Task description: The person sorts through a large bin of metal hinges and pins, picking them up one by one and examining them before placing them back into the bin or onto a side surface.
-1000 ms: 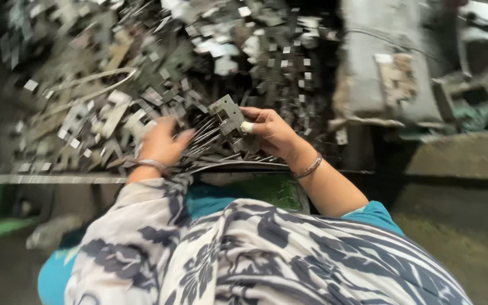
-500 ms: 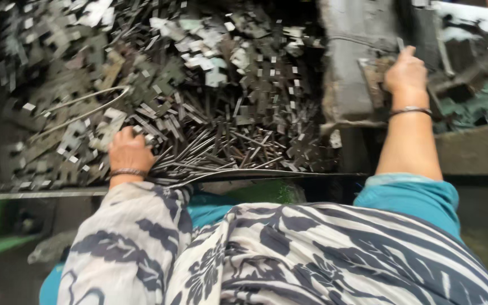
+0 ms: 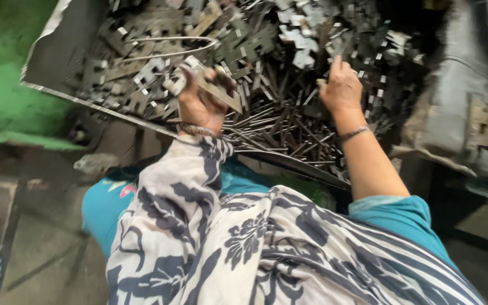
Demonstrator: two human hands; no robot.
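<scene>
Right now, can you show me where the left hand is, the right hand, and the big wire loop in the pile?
left hand (image 3: pixel 201 101): head view, on the back of the hand.
right hand (image 3: pixel 341 89): head view, on the back of the hand.
wire loop (image 3: pixel 168 39): head view, on the loop's upper strand.

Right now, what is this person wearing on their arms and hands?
Both hands are bare, no gloves. The left hand has a thin bangle at the wrist, and that arm is draped in white cloth with a dark blue floral and striped print. The right hand also has a thin bangle at the wrist; its forearm is bare up to a short teal sleeve.
</scene>
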